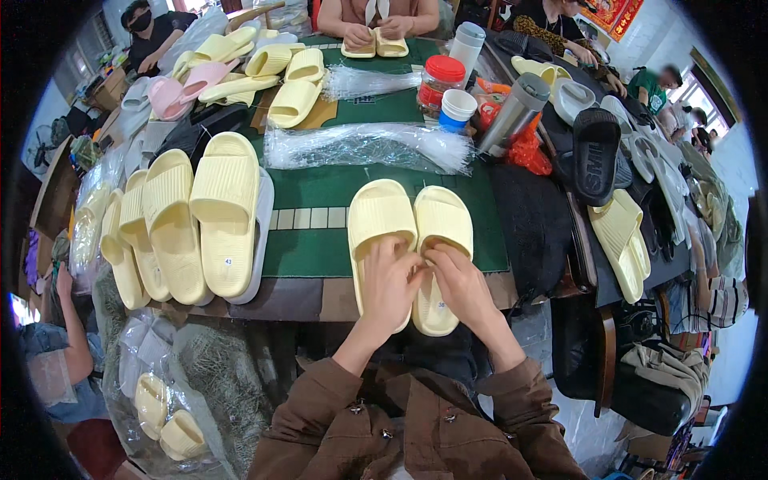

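A pair of pale yellow slide slippers lies side by side at the near table edge, toes away from me: a left slipper (381, 210) and a right slipper (444, 211). My left hand (389, 280) is closed at the opening of the left slipper, fingertips partly under its strap. My right hand (462, 284) pinches at the inner edge of the right slipper's strap. Both hands' fingertips nearly meet between the slippers; whatever they hold is too small or hidden. Beyond the slippers lies a bundle of thin, whitish plastic strands (364, 148) in clear wrap.
Yellow slippers (228, 216) stand in a row at left. Behind are another strand bundle (372, 82), a red-lidded jar (442, 80), a white-and-blue cup (457, 110) and a steel tumbler (516, 112). Across the table, a person's hands (376, 34) handle slippers. Black slides (596, 156) lie right.
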`<state>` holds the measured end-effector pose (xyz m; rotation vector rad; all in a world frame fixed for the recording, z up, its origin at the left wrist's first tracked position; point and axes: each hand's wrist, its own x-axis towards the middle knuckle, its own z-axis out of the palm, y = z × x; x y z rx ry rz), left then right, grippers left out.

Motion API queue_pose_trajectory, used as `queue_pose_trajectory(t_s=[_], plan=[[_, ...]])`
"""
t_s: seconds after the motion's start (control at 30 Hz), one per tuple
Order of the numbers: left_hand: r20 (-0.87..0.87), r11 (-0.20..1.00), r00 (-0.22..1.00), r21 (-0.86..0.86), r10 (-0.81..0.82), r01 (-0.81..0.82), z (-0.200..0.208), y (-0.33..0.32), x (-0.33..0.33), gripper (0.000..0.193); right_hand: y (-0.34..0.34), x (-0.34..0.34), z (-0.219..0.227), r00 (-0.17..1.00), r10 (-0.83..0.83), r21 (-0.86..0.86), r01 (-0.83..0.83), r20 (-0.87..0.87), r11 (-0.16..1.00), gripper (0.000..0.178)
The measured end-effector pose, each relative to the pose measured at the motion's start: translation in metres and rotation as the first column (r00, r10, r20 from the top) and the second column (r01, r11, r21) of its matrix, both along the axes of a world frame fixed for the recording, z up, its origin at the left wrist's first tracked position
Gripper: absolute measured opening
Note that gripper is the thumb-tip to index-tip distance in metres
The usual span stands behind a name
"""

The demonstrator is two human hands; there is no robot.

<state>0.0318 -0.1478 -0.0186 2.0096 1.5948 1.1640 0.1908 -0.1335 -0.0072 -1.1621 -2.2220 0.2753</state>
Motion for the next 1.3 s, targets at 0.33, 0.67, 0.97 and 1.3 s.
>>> queue_pose_trajectory(t_s=[0.33,0.67,0.97,1.3], plan=[[-0.001,0.999,0.999,0.027,0.034,-0.034,0.0,-0.001,0.003,0.013,0.004,0.004,0.029,0.994,-0.051,0.157,0.065,-0.094,0.985,0.024],[0.039,1.0,0.999,0.013,0.024,-0.025,0.002,0.0,0.005,0.01,0.082,0.023,0.025,0.864,-0.323,-0.12,0.3,-0.386,0.946,0.013],[0.043,1.0,0.999,0.016,0.024,-0.024,-0.001,0.0,0.002,0.01,0.121,0.042,-0.01,0.898,-0.423,-0.281,0.378,-0.121,0.882,0.02],[0.008,1.0,1.0,0.014,0.019,-0.019,-0.006,0.002,0.0,0.011,0.126,0.001,0.024,0.778,-0.388,-0.522,0.091,-0.494,0.848,0.011]])
